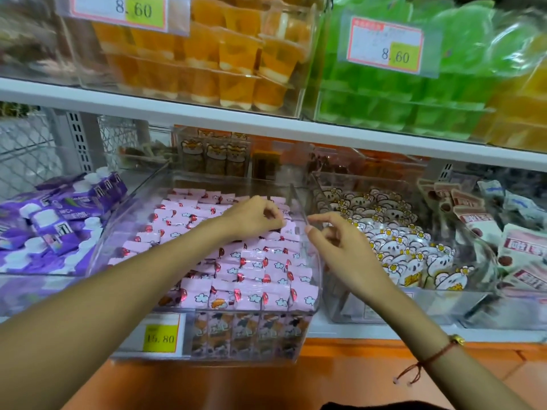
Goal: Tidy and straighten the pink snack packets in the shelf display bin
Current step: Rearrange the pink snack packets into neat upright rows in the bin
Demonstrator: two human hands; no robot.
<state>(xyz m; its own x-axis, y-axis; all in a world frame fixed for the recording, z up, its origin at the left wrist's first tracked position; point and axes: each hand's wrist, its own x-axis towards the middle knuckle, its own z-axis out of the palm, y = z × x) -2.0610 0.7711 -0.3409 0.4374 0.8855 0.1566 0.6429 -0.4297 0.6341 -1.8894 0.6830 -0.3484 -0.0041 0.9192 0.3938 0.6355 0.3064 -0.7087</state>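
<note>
Pink snack packets (pixel 236 261) fill clear display bin (pixel 307 291), lying under and ahead of our left fingers. Left hand (pixel 254 217): fingers curled, pinching packet at right rear of pile. Right hand (pixel 340 247): fingers loosely apart, holding nothing, just beside bin's right wall. Right of right fingers: white cartoon packets (pixel 393 247).
</note>
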